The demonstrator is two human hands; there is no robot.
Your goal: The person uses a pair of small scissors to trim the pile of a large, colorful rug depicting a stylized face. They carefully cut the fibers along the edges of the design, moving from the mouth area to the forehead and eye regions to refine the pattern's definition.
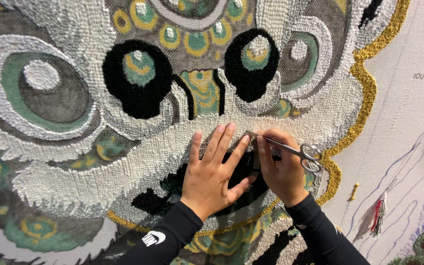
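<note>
L hand (212, 172) lies flat, fingers spread wide, pressed on the tufted rug (74, 162), holding nothing. R hand (283, 169) just beside it, touching at the thumb side, closed round small silver scissors (290, 149); blades point up-left past the L fingertips, tips on the white pile, finger loops stick out to the R of the R hand. Black pile patch (172, 189) sits under both hands. Gold yarn border (364, 93) runs R of the scissors. Loose yarn tassel (379, 216) lower R, well apart, on bare backing cloth (408, 147).
</note>
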